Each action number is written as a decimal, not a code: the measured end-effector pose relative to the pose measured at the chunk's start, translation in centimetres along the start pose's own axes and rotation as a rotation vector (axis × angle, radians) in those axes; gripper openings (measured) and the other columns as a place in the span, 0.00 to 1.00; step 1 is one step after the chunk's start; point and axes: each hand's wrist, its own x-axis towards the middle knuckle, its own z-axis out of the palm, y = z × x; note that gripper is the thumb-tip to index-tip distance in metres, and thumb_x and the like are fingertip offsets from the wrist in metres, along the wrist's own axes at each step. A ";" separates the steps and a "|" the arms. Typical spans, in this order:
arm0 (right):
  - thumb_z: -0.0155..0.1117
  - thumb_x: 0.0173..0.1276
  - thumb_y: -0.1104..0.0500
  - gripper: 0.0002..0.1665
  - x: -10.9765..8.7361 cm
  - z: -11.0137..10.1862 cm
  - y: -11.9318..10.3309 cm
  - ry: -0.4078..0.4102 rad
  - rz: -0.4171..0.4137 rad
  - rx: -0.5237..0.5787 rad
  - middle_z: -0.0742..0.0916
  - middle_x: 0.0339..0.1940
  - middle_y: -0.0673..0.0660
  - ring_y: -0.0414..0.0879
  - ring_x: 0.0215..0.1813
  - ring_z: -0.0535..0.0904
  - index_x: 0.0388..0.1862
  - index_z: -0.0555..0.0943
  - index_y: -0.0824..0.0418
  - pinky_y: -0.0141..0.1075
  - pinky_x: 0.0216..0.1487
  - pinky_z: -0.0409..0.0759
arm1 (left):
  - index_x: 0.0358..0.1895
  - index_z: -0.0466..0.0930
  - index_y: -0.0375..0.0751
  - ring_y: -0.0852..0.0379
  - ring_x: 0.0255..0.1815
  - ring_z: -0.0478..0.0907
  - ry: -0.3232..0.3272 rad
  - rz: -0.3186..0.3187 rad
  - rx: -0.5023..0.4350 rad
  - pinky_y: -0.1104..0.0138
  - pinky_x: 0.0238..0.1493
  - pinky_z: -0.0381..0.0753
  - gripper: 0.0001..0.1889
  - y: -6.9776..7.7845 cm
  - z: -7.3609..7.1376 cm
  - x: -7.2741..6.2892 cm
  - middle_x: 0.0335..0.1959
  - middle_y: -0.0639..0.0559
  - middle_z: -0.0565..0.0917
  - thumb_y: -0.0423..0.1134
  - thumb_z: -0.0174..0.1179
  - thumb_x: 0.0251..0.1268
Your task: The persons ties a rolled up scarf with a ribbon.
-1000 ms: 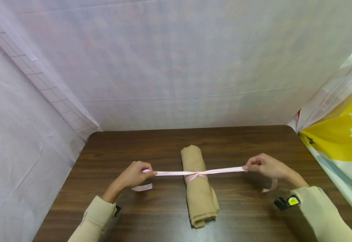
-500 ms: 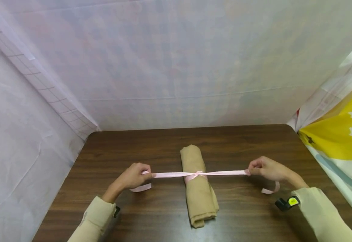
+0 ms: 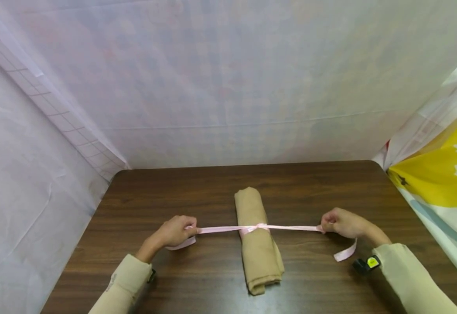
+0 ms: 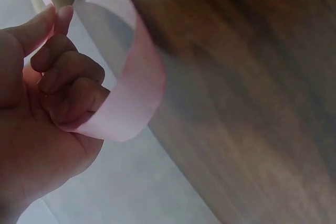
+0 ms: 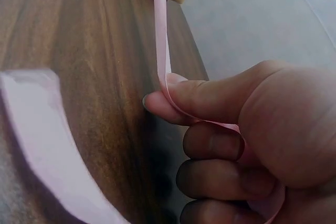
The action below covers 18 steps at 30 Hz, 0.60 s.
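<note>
A rolled tan cloth (image 3: 260, 257) lies lengthwise on the table with a pink ribbon (image 3: 291, 227) tied around its middle, crossing in a small knot on top. To the left of the roll, my left hand (image 3: 176, 231) pinches one ribbon end between thumb and forefinger; the other fingers curl in, and the tail loops out of the palm in the left wrist view. My right hand (image 3: 342, 222) pinches the opposite end on the right, its tail (image 5: 47, 150) hanging free beside the hand. Both lengths stretch straight between hands and knot.
The dark wooden table (image 3: 173, 187) has rounded far corners. White sheeting (image 3: 228, 87) hangs behind it and on the left, and a yellow patterned cloth (image 3: 440, 174) hangs at the right. A black strap device with a yellow face (image 3: 373, 261) sits at the right wrist.
Both hands have sunk slightly toward the table, still holding the ribbon taut. The ribbon lengths look narrower now, and the right tail has swung a little left and down.
</note>
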 end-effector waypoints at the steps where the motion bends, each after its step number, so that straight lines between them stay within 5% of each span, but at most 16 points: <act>1: 0.61 0.70 0.65 0.11 0.1 0.0 0.0 -0.005 -0.002 -0.002 0.85 0.28 0.50 0.31 0.29 0.69 0.26 0.82 0.60 0.29 0.30 0.67 | 0.20 0.66 0.49 0.64 0.21 0.65 -0.010 -0.013 0.005 0.69 0.22 0.61 0.19 -0.1 0.1 0.1 0.17 0.62 0.65 0.46 0.60 0.70; 7: 0.62 0.70 0.64 0.12 0.1 0.2 0.2 0.014 -0.002 -0.036 0.82 0.24 0.46 0.30 0.26 0.67 0.24 0.81 0.59 0.29 0.28 0.66 | 0.20 0.67 0.50 0.62 0.23 0.67 -0.047 -0.070 0.001 0.66 0.23 0.62 0.19 -0.3 0.8 0.4 0.18 0.61 0.67 0.48 0.59 0.70; 18: 0.62 0.70 0.62 0.12 0.1 0.5 0.4 0.019 0.075 0.003 0.81 0.24 0.47 0.31 0.25 0.65 0.24 0.81 0.60 0.30 0.27 0.63 | 0.21 0.69 0.45 0.62 0.23 0.65 -0.098 -0.037 -0.096 0.69 0.25 0.63 0.17 -0.7 0.9 0.5 0.19 0.60 0.66 0.43 0.59 0.71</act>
